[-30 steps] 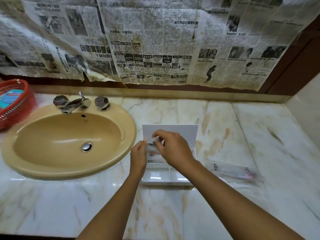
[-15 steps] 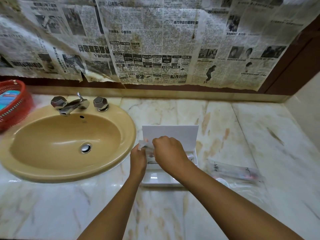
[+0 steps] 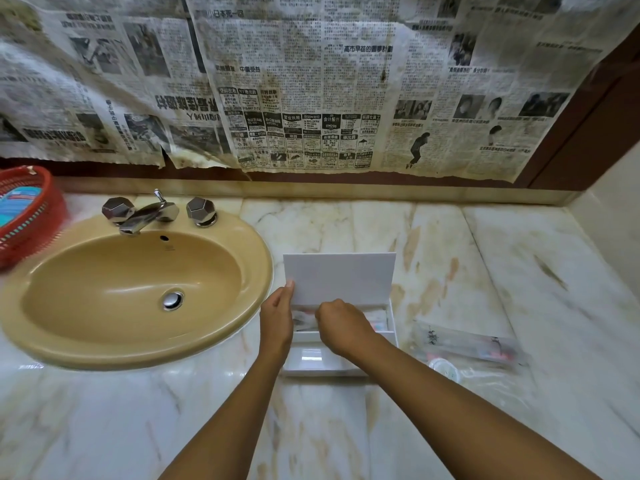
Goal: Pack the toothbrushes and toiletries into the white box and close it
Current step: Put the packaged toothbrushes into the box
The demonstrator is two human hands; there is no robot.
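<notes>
Change since a second ago: your hands have dropped from holding a small packet up in front of the lid to down at the white box (image 3: 390,336), centre of frame. Your right hand (image 3: 341,325) is curled over the back compartment, seemingly pressing that packet in; whether it still pinches the packet I cannot tell, knuckles hide the fingertips. Your left hand (image 3: 277,318) rests straight-fingered against the lid's (image 3: 341,280) left edge. Judgement: one item going in, packing unfinished.

Materials: box is rigid, glossy, rectangular, lid propped upright. Front compartment looks bare. Clear crinkly plastic sachets (image 3: 474,348), toothbrushes among them, lie right of the box on the slick veined marble counter (image 3: 519,271).
</notes>
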